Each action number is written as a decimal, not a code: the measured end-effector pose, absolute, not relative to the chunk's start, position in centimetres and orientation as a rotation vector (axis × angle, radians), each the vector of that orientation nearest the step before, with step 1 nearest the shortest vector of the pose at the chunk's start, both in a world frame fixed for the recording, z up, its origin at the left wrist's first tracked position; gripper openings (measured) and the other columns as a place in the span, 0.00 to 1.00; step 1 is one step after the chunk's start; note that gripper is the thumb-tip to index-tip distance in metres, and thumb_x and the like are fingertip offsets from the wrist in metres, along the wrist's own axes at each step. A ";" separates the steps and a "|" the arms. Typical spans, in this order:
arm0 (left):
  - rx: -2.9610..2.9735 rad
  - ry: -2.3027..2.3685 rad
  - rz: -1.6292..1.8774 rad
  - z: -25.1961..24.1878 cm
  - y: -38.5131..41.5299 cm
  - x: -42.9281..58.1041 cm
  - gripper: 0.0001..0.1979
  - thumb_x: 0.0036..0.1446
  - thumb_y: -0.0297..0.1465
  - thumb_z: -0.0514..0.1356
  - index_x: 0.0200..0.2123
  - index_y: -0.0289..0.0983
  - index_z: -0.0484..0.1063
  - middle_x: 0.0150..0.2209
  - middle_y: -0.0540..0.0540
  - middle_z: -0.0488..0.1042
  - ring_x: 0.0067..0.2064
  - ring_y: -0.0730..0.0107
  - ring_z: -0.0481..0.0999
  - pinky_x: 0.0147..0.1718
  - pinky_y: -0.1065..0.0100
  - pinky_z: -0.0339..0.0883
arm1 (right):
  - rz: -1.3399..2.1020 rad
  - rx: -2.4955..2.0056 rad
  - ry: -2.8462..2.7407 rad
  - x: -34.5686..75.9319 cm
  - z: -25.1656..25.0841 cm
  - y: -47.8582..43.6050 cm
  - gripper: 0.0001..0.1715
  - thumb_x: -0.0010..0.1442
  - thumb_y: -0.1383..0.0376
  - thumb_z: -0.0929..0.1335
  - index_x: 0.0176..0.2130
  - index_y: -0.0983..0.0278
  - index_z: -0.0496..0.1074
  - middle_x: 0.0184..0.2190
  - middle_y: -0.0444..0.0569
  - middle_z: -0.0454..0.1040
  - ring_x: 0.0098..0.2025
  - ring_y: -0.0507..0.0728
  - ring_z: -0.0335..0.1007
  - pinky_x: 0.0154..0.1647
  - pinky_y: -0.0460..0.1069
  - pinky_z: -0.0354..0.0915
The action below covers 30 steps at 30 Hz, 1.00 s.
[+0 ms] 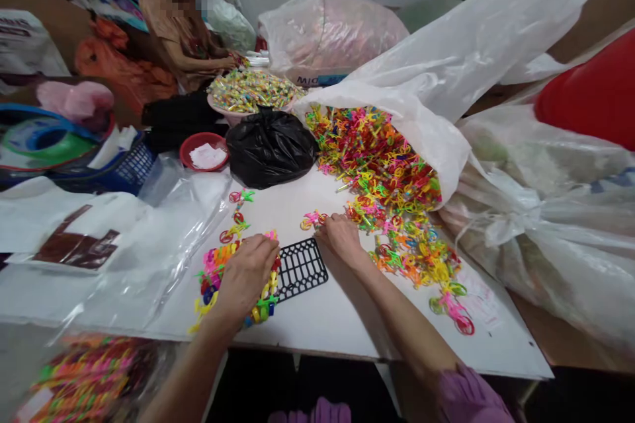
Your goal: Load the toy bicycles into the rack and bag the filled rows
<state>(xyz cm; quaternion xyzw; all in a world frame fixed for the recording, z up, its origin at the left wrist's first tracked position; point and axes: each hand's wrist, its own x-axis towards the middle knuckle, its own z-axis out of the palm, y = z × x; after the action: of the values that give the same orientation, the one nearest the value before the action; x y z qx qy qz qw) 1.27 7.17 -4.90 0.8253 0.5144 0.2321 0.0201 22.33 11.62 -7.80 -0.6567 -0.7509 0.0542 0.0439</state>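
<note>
A black plastic rack [302, 269] with slots lies on the white table, its left part covered by rows of small bright plastic toys [211, 271]. Over that filled part rests my left hand [251, 271], fingers together and curled down onto the rack; the fingertips are partly hidden among the toys. Just beyond the rack's upper right corner, my right hand [340, 236] has its fingers closed at a small pink and red toy [311, 219] on the table. Similar loose toys [417, 251] with rings lie to the right of that hand.
A large white sack [441, 139] spills toys [372, 152] onto the table. Behind stand a tied black bag [270, 149], a red bowl [203, 151] with white paper and a heaped basin [253, 89]. Another person [186, 46] works at the back left. Plastic bags [169, 238] cover the left side.
</note>
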 end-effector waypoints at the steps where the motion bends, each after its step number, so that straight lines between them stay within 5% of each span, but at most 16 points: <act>1: 2.553 1.599 0.697 -4.8 7.1 1.3 0.10 0.61 0.31 0.50 0.34 0.36 0.70 0.34 0.45 0.71 0.38 0.66 0.70 0.42 0.63 0.65 | 0.189 -2.060 -2.251 21.9 -7.7 12.0 0.13 0.61 0.63 0.61 0.40 0.67 0.70 0.39 0.56 0.72 0.43 0.59 0.67 0.41 0.49 0.60; 6: 2.378 1.602 0.893 -3.2 7.5 1.6 0.11 0.59 0.34 0.52 0.40 0.35 0.70 0.39 0.44 0.71 0.44 0.64 0.69 0.46 0.61 0.63 | 0.462 -1.978 -2.064 20.6 -5.9 11.6 0.12 0.60 0.60 0.62 0.38 0.64 0.70 0.34 0.50 0.75 0.34 0.55 0.70 0.32 0.47 0.59; 9: 2.012 1.714 1.075 -1.1 8.7 2.4 0.21 0.51 0.41 0.59 0.46 0.35 0.68 0.44 0.43 0.70 0.45 0.63 0.70 0.44 0.62 0.64 | 0.458 -1.708 -2.070 20.9 -3.7 9.0 0.09 0.60 0.61 0.63 0.38 0.62 0.69 0.33 0.46 0.75 0.31 0.52 0.69 0.32 0.45 0.58; 14: 1.609 1.369 0.835 1.6 9.8 4.6 0.17 0.46 0.44 0.61 0.30 0.35 0.71 0.25 0.51 0.70 0.26 0.73 0.68 0.25 0.71 0.60 | 0.438 -1.408 -2.112 21.2 -0.8 5.4 0.05 0.60 0.64 0.63 0.37 0.63 0.67 0.34 0.47 0.73 0.30 0.51 0.66 0.31 0.45 0.58; 20: 1.618 1.283 0.773 2.8 8.6 5.6 0.17 0.49 0.44 0.58 0.23 0.35 0.68 0.20 0.53 0.66 0.22 0.77 0.62 0.22 0.73 0.54 | 0.447 -1.321 -2.108 21.6 -0.1 4.3 0.05 0.59 0.66 0.63 0.36 0.63 0.68 0.32 0.47 0.71 0.29 0.51 0.65 0.30 0.45 0.58; 26: 1.985 1.595 0.966 3.0 6.2 2.7 0.16 0.50 0.41 0.60 0.38 0.37 0.72 0.36 0.48 0.73 0.36 0.70 0.71 0.37 0.68 0.64 | 0.878 -1.445 -1.839 20.8 -5.0 4.3 0.08 0.51 0.64 0.67 0.35 0.64 0.70 0.25 0.42 0.68 0.26 0.50 0.62 0.27 0.45 0.57; 30: 2.183 1.675 0.935 0.8 2.8 -1.1 0.10 0.56 0.35 0.55 0.38 0.36 0.71 0.35 0.47 0.74 0.37 0.70 0.73 0.39 0.68 0.66 | 1.232 -1.463 -1.442 18.8 -8.9 2.6 0.11 0.49 0.61 0.67 0.31 0.65 0.67 0.22 0.42 0.68 0.23 0.51 0.62 0.25 0.45 0.59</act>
<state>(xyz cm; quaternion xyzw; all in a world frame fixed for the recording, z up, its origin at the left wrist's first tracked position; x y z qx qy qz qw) -1.10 2.77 0.79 0.7458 0.5725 0.3196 0.1175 18.78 2.64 -8.86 -0.5688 -0.5605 0.4789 0.3647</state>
